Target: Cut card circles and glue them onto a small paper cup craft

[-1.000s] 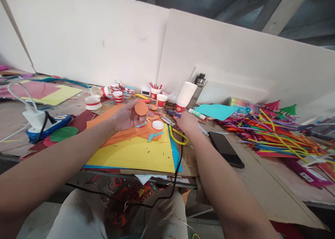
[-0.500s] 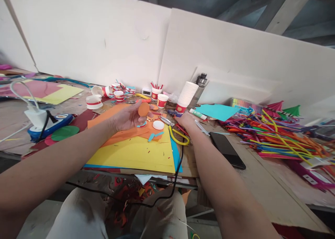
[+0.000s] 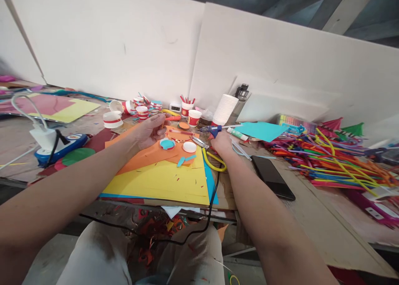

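And here's the right hand (image 3: pixel 222 142), fingers wrapped around a blue glue gun (image 3: pixel 215 130), holding it just in front of the leaning stack of paper cups (image 3: pixel 225 109), its nozzle aimed leftward. Across the way, the left hand (image 3: pixel 149 132) has its fingertips pinched on a thin orange piece (image 3: pixel 163 121), perhaps a paper disc seen nearly edge-on, up above the orange paper (image 3: pixel 135 160). Between and below the hands sit a blue-topped cup base (image 3: pixel 167 144) and, just beside it, a white round piece (image 3: pixel 189 147), with yellow paper (image 3: pixel 162 181) spread nearer the person. A yellow-handled tool (image 3: pixel 215 167) lies right below the gun hand. Over on the right, there's a black phone (image 3: pixel 272 179) on the cardboard, and past it a bright heap of pipe cleaners (image 3: pixel 330 164); cyan paper (image 3: pixel 262 131) lies behind the phone, near the glue tube (image 3: pixel 237 134).
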The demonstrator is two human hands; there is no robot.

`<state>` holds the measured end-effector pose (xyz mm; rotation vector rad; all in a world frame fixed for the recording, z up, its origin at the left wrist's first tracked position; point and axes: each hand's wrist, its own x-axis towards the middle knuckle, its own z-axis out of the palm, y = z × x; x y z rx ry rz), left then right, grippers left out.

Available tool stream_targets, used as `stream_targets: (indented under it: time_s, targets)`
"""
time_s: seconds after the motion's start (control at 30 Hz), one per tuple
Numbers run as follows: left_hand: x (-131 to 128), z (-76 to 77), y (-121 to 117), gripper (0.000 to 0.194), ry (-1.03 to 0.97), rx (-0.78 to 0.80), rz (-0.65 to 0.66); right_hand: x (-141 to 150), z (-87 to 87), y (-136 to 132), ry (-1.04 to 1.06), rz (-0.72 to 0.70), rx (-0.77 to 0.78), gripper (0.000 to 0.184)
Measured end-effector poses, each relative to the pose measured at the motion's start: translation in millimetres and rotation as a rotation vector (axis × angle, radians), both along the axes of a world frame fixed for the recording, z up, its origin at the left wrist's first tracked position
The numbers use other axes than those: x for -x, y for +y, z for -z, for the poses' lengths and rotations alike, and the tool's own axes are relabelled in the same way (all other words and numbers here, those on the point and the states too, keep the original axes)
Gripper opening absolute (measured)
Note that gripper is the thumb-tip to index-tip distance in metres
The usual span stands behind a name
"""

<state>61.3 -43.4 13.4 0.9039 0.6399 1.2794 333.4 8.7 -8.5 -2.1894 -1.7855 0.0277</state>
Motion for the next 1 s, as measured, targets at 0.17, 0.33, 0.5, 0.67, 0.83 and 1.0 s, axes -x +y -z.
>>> stream_targets:
  time_s: [0.17,0.33,0.5,0.67,0.83,1.0]
  targets:
    - [-1,3.7,1,0.032,0.124,-0.053,-0.011,-3,-5.2,0,0.091,0.016,-0.243,0.038]
    - [-3,13.3,6,0.039,0.318,-0.157,-0.088,-15,-16.5,-1,0.404,-0.086,-0.409,0.037]
    - [-7,15.0,6,0.038,0.515,-0.17,-0.193,-14,-29.2,-8,0.631,-0.299,-0.385,0.029]
    - [-8,12.4,2,0.016,0.608,-0.158,-0.209,-2,-32.8,-18,0.682,-0.501,-0.266,0.031]
    - [-8,12.2,1,0.015,0.648,-0.098,-0.187,-7,-33.8,-17,0.531,-0.288,-0.397,0.028]
    - [-10,11.6,0,0.017,0.638,-0.082,-0.17,-32,-34.5,-16,0.275,0.048,-0.521,0.034]
